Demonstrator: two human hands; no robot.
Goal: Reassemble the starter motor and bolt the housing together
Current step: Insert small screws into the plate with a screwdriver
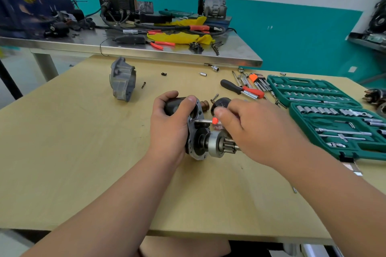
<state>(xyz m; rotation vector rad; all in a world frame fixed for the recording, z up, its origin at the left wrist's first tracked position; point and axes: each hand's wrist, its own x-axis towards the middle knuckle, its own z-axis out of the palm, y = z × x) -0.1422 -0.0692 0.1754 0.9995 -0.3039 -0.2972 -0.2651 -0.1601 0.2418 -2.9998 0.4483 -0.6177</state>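
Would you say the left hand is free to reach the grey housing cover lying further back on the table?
Probably not yet: the left hand grips the starter motor while the right hand works a screwdriver on it. Otherwise nothing lies between it and the housing cover.

- My right hand (248, 129) hides most of the handle of the screwdriver (203, 120).
- My left hand (170, 127) covers the motor body (175, 104).
- The socket case (274, 84) runs past the right edge.

left/front: open passage over table (73, 152) | right: socket case (292, 80) blocks | behind: loose driver (240, 89), housing cover (122, 79) obstruct
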